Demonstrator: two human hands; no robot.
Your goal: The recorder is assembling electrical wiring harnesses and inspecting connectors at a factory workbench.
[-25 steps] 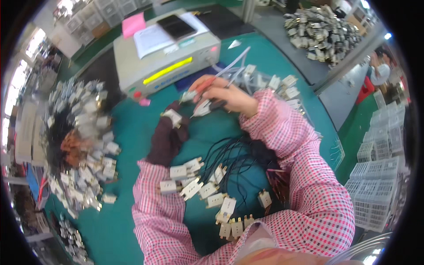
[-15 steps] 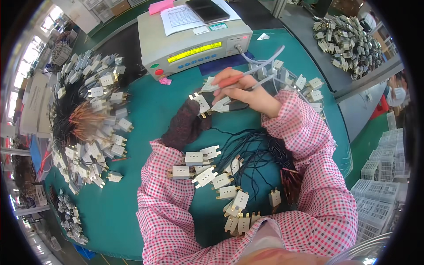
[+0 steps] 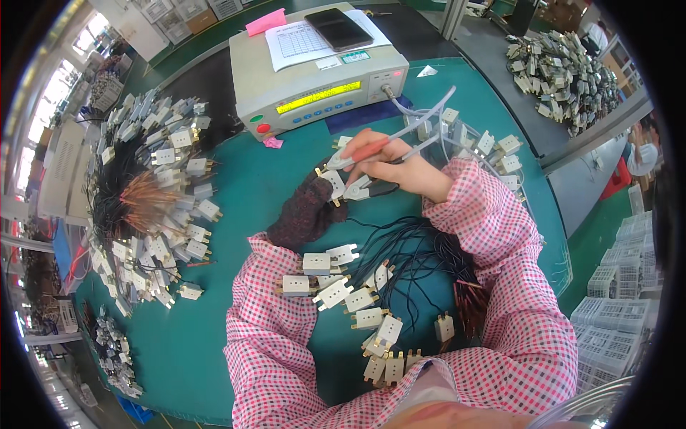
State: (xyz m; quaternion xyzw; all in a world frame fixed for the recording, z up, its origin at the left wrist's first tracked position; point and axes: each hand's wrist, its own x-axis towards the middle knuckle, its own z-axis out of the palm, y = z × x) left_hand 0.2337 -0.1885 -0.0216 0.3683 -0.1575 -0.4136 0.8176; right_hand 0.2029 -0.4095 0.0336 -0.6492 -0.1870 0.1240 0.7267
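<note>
Fingers of the bare right hand (image 3: 400,170) are wrapped around two clips at once: a red-handled clip with a pale pointed nose (image 3: 368,149) on the far side, and a black-handled clip with a pale pointed nose (image 3: 359,190) on the side nearer the body. Noses are splayed apart and both point left.

What sits there is a small white plastic block with brass-coloured metal tabs (image 3: 333,184), just left of those fingers and a touch closer to the body. Its long axis runs roughly away from the body, far end leaning a bit left, so it pretty much spans the gap: far tab by the red one, near tab by the black one. Honestly can't tell if either nose is biting on metal, too small to see.

Closer hand is the left, no contest: the left hand in a dark maroon knit glove (image 3: 309,212) touches the block, its fingers seemingly pinching it from the left, though the glove hides exactly how. Other white blocks (image 3: 334,292) lie on the green table (image 3: 193,336), nearer the body than either set of fingers, fwiw.
</note>
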